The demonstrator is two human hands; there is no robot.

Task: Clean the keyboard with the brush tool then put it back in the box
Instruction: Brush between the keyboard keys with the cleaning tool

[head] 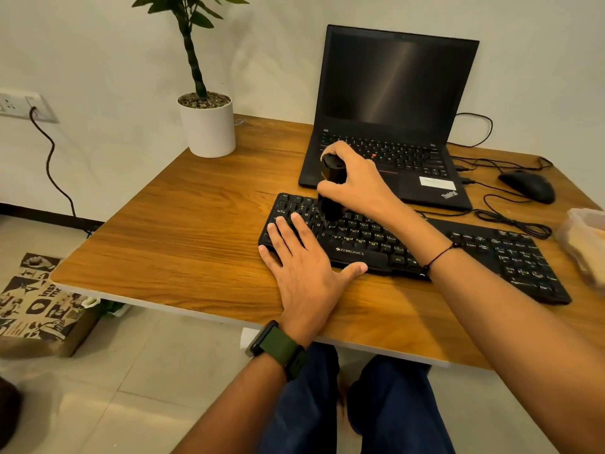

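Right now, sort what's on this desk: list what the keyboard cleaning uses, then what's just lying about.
In use:
keyboard, steadied by the flat left hand
brush, upright on the keys, gripped by the right hand
box, at the right edge

Lying about:
laptop
mouse
plant

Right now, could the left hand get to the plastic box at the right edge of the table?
Probably not easily. The left hand lies flat on the keyboard's left end, and the right hand, holding the brush tool upright, has its forearm stretched across the way to the plastic box.
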